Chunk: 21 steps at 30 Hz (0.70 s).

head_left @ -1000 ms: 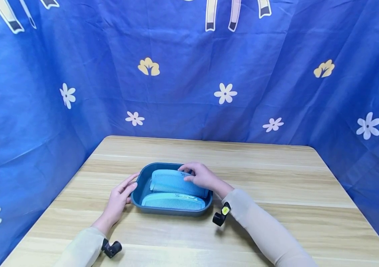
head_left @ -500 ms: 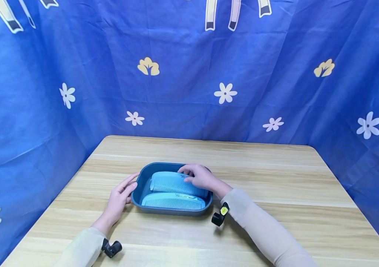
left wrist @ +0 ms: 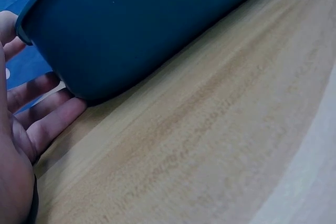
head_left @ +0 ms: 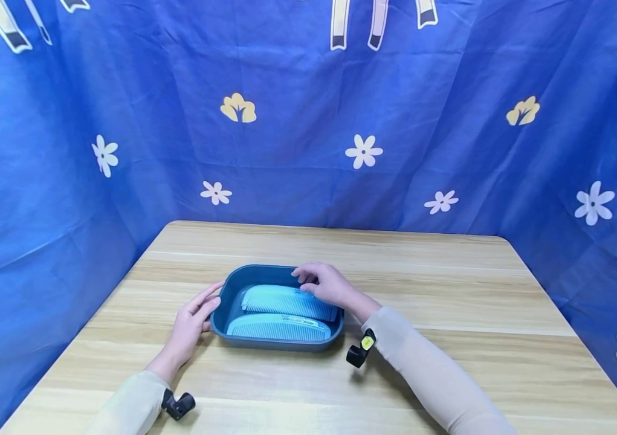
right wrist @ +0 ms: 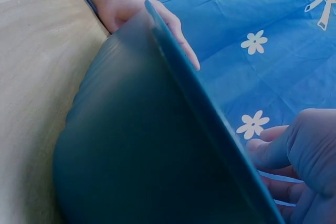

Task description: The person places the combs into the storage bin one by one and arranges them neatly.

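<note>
A dark blue plastic basin stands on the table, with two light blue combs lying lengthwise in it. The front comb lies along the near wall. Behind it is the back comb, teeth toward me, its right end partly behind my right hand. That hand hovers over the basin's back right corner with fingers loosely bent, the thumb close to the comb's upper edge; nothing shows between the fingers. My left hand steadies the basin's left end. In the left wrist view its fairly straight fingers touch the outer wall low down.
The basin rests on a pale wooden table. A blue curtain with white flowers hangs around the back and sides. A small black camera sits on the right wrist, and another camera on the left.
The back comb has sunk lower, toward the front comb, and its top edge now lies below my right fingers. My left hand and the basin have kept their places.
</note>
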Motion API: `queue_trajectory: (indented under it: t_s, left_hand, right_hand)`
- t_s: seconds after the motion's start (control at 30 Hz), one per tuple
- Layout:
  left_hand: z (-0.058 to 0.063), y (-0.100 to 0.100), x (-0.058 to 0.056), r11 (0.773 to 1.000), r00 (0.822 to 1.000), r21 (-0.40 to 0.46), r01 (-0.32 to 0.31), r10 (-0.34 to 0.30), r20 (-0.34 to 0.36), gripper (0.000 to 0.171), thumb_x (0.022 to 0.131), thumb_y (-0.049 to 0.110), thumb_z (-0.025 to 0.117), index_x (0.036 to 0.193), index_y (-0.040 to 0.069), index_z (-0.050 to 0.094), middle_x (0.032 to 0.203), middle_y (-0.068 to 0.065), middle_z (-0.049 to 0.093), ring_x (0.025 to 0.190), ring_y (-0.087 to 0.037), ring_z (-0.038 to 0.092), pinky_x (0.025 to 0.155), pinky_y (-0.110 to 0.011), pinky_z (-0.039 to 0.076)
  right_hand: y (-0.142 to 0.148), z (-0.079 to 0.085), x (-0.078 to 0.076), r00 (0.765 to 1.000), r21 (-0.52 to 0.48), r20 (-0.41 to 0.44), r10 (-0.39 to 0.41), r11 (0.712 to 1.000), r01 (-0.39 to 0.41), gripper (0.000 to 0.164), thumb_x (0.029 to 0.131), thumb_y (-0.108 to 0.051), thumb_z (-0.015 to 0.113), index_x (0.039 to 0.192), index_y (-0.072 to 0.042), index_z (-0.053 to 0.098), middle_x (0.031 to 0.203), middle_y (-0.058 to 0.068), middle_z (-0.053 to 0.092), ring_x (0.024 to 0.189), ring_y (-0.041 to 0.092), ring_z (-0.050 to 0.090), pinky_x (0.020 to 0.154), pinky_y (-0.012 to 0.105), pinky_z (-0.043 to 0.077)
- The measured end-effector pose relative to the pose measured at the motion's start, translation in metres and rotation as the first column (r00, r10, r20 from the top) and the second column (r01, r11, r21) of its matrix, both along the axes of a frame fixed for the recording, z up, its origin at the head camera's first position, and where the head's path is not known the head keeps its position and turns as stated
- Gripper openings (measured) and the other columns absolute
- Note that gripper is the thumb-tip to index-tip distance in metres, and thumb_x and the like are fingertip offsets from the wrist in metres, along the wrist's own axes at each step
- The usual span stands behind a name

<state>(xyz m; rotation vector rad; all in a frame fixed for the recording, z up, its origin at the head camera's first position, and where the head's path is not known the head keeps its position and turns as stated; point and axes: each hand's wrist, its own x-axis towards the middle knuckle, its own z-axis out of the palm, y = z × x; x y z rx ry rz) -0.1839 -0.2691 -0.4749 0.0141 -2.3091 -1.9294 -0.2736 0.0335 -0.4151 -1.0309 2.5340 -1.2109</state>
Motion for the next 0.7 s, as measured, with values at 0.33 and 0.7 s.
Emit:
queue_trajectory:
  t_s: [0.33,0.7]
  left_hand:
    - [0.002,0.003,-0.001,1.0,1.0,-0.004,0.003,-0.003,0.028,0.05,0.095,0.037,0.052,0.14,0.017,0.043,0.127,-0.018,0.048,0.089,-0.012,0.062,0.066,-0.031,0.055]
    - [0.006,0.002,0.0,1.0,1.0,-0.002,0.003,-0.003,0.012,0.049,0.096,0.035,0.051,0.139,0.013,0.044,0.127,-0.023,0.047,0.088,-0.013,0.063,0.065,-0.031,0.055]
  right_hand:
    - [0.006,0.001,0.004,1.0,-0.02,-0.021,0.004,1.0,-0.004,0.029,0.089,-0.004,0.061,0.118,-0.003,0.062,0.099,0.009,0.064,0.087,0.015,0.058,0.075,0.028,0.049]
    - [0.012,0.001,0.008,0.999,-0.085,-0.019,-0.029,0.996,0.027,0.03,0.09,-0.008,0.061,0.119,-0.004,0.061,0.097,0.003,0.063,0.087,0.014,0.058,0.075,0.027,0.049]
